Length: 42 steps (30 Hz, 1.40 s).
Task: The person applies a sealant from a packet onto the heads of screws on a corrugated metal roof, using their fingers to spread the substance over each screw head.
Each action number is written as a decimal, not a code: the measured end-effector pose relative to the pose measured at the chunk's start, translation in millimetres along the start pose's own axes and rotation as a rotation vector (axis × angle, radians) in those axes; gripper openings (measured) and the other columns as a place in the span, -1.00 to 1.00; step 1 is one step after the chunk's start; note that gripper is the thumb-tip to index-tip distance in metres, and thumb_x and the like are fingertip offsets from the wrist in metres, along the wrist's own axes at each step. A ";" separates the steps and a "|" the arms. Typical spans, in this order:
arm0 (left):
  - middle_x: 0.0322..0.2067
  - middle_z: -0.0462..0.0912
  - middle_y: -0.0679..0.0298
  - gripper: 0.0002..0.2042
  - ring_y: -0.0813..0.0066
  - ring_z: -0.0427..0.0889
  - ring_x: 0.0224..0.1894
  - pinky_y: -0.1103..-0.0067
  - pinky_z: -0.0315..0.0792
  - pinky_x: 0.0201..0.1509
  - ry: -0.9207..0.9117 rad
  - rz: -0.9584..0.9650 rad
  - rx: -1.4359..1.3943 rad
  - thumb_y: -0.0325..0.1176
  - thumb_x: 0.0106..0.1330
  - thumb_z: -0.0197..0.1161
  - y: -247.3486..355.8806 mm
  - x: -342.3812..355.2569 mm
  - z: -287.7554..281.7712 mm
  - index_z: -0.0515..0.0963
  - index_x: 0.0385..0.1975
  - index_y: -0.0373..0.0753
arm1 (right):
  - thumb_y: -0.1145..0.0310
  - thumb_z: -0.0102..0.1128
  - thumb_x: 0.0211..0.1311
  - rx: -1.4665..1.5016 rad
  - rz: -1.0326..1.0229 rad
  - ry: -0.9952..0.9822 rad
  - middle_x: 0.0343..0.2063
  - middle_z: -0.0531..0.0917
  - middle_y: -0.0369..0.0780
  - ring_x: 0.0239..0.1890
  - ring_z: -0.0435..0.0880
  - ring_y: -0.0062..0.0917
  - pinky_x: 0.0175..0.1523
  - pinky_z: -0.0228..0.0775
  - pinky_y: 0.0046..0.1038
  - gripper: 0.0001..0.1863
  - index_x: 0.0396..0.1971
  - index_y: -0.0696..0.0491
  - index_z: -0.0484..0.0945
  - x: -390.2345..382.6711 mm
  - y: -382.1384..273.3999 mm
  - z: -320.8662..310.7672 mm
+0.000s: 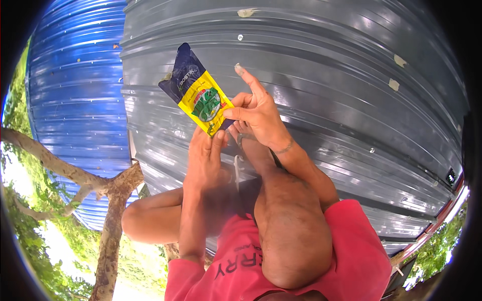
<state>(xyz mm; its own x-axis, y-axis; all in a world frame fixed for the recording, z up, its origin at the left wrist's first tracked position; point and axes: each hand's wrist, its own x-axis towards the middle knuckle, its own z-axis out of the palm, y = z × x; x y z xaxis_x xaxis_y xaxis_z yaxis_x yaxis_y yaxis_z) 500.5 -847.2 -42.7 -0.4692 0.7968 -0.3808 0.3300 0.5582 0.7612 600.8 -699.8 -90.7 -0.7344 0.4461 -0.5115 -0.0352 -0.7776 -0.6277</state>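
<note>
A flat pouch with a dark blue top and a yellow lower part is held up in front of me, tilted to the left. Its upper end looks creased and spread into two points. My left hand grips its bottom edge between thumb and fingers. At the pouch's lower right edge, my right hand pinches it with the thumb on the printed face. The right index finger is stretched away from the pouch, with a pale smear on its tip. What is inside the pouch is hidden.
I sit with bent knees on a dark grey ribbed metal roof dotted with screws and pale patches. A blue ribbed roof adjoins at left. Tree branches rise close on the left. The grey roof's edge lies at lower right.
</note>
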 end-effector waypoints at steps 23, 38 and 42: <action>-0.42 0.68 0.31 -0.79 0.56 0.58 -0.35 0.56 0.44 -0.24 -0.094 0.009 -0.424 -0.32 0.56 0.09 -21.1 24.8 14.7 0.63 -0.17 -0.28 | 0.45 0.31 0.32 -0.018 0.086 -0.165 -0.25 0.64 -0.31 -0.52 0.53 -0.75 -0.47 0.37 -0.66 -0.04 0.55 0.09 -0.15 -0.5 -9.4 11.2; -0.54 0.58 0.38 -0.72 0.63 0.50 -0.48 0.63 0.33 -0.42 -0.341 -0.122 -0.425 -0.23 0.57 0.08 -5.2 26.0 -17.1 0.63 -0.31 -0.26 | 0.01 0.21 0.42 -0.063 0.218 -0.488 -0.01 0.61 -0.30 -0.26 0.61 -0.65 -0.38 0.49 -0.64 -0.33 0.33 0.14 0.35 7.9 3.9 7.6; -0.59 0.53 0.36 -0.67 0.64 0.46 -0.51 0.61 0.29 -0.41 -0.290 -0.284 -0.515 -0.16 0.55 0.09 2.3 20.8 -16.7 0.62 -0.37 -0.26 | 0.08 0.12 0.49 -0.054 0.247 -0.546 0.34 0.36 -0.13 0.03 0.61 -0.56 -0.19 0.59 -0.57 -0.31 0.42 0.18 0.20 11.5 -3.0 7.8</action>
<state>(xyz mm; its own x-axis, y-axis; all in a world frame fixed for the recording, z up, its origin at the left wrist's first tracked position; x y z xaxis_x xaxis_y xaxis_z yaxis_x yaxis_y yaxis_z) 477.8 -833.3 -40.1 -0.2163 0.7050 -0.6754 -0.2427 0.6313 0.7366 587.1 -695.8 -90.1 -0.9590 -0.0483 -0.2793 0.2048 -0.7991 -0.5652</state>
